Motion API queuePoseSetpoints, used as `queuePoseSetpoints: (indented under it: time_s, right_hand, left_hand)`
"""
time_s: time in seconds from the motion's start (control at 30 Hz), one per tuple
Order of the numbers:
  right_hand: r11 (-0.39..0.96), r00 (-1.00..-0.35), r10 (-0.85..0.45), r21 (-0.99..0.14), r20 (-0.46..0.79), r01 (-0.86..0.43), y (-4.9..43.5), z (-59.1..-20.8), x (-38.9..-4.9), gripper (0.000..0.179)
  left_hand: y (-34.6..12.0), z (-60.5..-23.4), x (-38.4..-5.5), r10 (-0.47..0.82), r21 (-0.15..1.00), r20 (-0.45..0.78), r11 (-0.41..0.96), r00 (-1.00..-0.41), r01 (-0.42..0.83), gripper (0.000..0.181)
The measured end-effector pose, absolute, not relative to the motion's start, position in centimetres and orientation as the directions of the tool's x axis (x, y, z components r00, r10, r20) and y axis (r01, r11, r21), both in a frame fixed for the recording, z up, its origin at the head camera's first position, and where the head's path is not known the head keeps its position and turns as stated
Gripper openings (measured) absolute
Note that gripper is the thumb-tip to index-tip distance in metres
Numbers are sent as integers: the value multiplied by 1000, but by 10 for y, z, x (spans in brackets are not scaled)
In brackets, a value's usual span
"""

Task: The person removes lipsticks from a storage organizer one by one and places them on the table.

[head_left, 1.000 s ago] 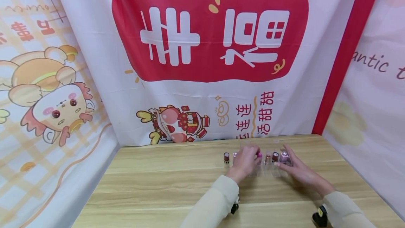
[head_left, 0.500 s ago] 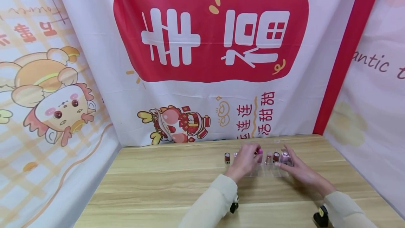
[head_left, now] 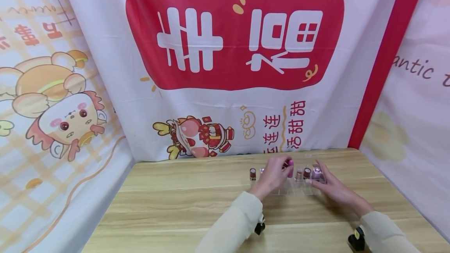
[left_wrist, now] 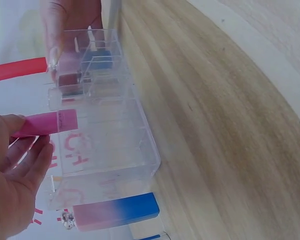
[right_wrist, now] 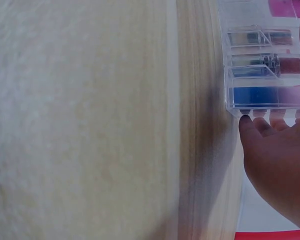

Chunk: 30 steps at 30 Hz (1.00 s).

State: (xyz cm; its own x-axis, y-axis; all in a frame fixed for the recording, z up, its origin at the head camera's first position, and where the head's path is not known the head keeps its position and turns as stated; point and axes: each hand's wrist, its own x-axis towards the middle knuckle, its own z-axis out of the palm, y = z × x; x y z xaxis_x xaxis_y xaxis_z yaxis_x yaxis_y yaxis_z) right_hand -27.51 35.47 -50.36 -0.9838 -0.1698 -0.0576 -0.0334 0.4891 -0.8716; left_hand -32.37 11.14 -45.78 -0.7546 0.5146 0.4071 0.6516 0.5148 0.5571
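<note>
Wood-grain table point(head_left: 168, 202) spreads nearest. Over it, the right hand point(head_left: 332, 190) grips one end of the clear organizer point(left_wrist: 105, 175). The left hand point(head_left: 271, 175) pinches the pink tube point(left_wrist: 52, 122) at the organizer's upper edge, higher than a second ago, so it seems unseated. Behind hangs a printed cloth point(head_left: 232, 57).

Clear organizer point(right_wrist: 240, 10), one: right hand point(right_wrist: 277, 160) is gripping its end; blue-and-pink tube point(right_wrist: 270, 95), two lipsticks point(right_wrist: 290, 66) are occupying separate compartments; wooden tabletop point(right_wrist: 115, 110) is showing alongside.
</note>
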Motion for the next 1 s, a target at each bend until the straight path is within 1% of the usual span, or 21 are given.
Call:
queuePoseSetpoints:
  time_s: [0.2, 0.37, 0.57, 0.73, 1.0]
  right_hand:
    - [498, -984, -166, -867, -70, -22, 354, -503, -276, 100]
    - [500, -983, -161, -866, -84, -7, 353, -505, -277, 101]
    - [491, -983, -173, -870, -60, -33, 355, -508, -275, 100]
    - [497, -983, -175, -867, -57, -38, 355, -507, -275, 100]
    - [496, -983, -167, -868, -72, -21, 354, -504, -277, 100]
  left_hand:
    - [110, -453, -323, 512, 578, 436, 472, -740, 666, 10]
    - [107, -450, -319, 500, 623, 427, 442, -753, 646, 14]
    - [103, -447, -313, 494, 644, 411, 437, -766, 628, 18]
    - [100, -441, -310, 488, 649, 408, 439, -771, 621, 19]
    - [95, -433, -307, 494, 641, 424, 428, -759, 637, 21]
